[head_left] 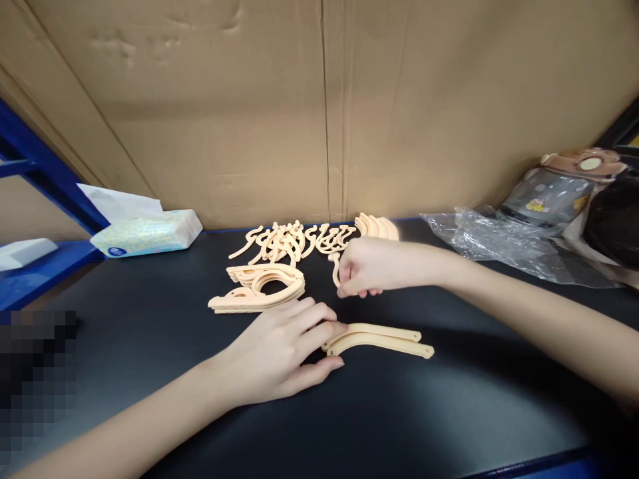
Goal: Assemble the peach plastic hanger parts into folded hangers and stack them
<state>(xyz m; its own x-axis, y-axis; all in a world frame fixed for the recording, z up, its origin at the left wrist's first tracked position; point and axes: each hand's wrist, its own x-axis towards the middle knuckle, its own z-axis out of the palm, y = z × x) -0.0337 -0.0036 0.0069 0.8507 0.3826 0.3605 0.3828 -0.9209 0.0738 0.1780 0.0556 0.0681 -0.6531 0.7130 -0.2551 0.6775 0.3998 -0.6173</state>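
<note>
Two beige curved hanger arms (384,337) lie nearly side by side on the black tabletop, with a small hole at their right ends. My left hand (294,342) is closed on their left ends, thumb below and fingers above. Farther back, my right hand (367,266) pinches a small S-shaped hanger hook (336,266); part of the hook is hidden by the fingers. Just beyond my left fingers sits a stack of folded beige hangers (259,303). Behind it is a loose pile of hooks (284,243). More curved arms (374,226) are stacked behind my right hand.
A cardboard wall (249,120) closes off the back of the table. At the left stands a tissue pack (150,233) near a blue metal frame (54,179). Crumpled clear plastic (494,243) and a clear container with a brown lid (544,193) occupy the right rear.
</note>
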